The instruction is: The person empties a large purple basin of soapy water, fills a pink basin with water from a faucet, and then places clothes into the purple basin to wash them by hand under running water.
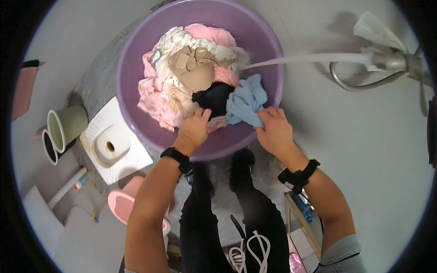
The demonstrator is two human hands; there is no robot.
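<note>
A large purple plastic basin (269, 37) holds a heap of clothes in front of me. My right hand (276, 129) pinches the edge of a light blue cloth (246, 100) at the basin's near right side. Against the near edge of a black garment (214, 97) rests my left hand (194, 129); its fingertips are partly hidden among the fabrics. Next to that hand is a pink patterned garment (155, 102). On top of the heap lies a beige bra (194, 70). Water (300, 59) streams from a metal wall tap (392, 61) into the basin's right side.
A white squat toilet (111, 145) is set into the floor at left. Beside it stand a green bin (70, 126) and a pink plastic container (124, 201). A flexible metal hose (355, 89) curves below the tap. At lower right is a wooden-edged shelf (304, 221).
</note>
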